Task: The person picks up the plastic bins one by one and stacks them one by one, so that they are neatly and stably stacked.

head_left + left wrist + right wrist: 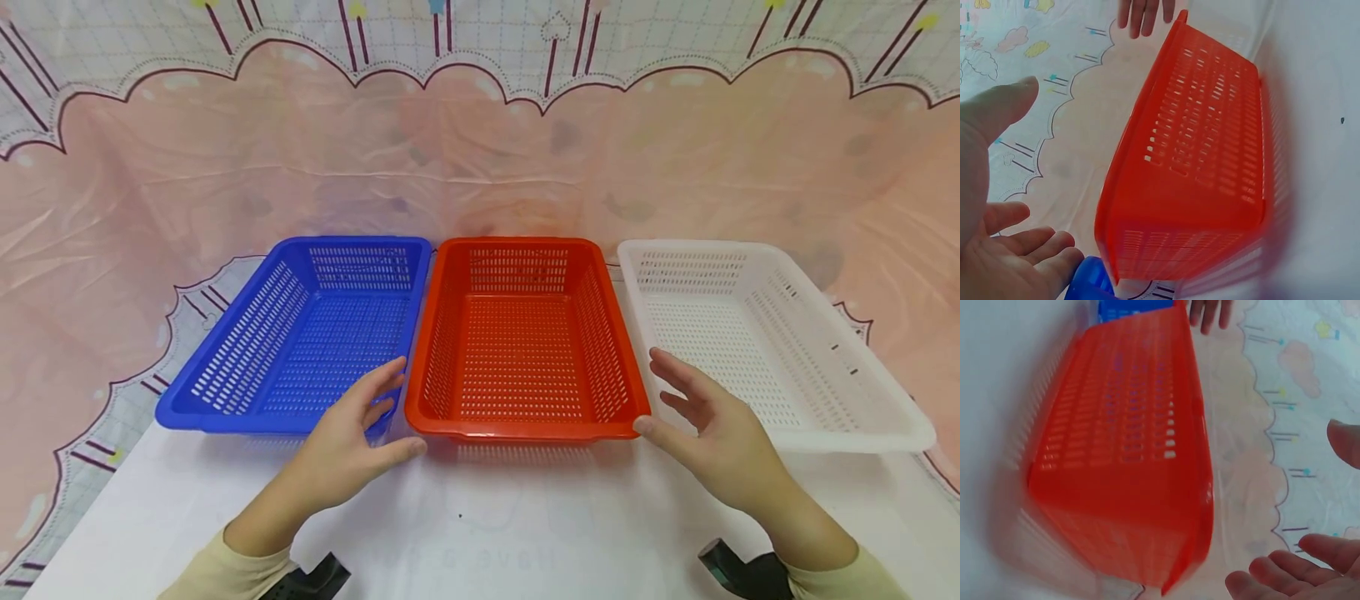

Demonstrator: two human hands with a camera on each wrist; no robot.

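A red plastic basket [525, 429] with slotted walls sits between a blue basket [225, 422] on the left and a white basket [840, 442] on the right. My left hand [341, 446] is at the red basket's near left corner, thumb and fingers spread apart, overlapping the blue basket's edge in the head view. At the near right corner my right hand [720, 442] is spread likewise, its thumb tip right by the red rim and its fingers over the white basket's edge. Neither hand holds anything. Both wrist views show the red basket [1210, 125] [1116, 425] beside relaxed fingers.
All three baskets stand on a white tabletop [465, 542]. Behind them hangs a pink cloth [337, 167] printed with scalloped lines. A black wrist camera [311, 579] is strapped under the left sleeve, another black camera [750, 575] under the right one.
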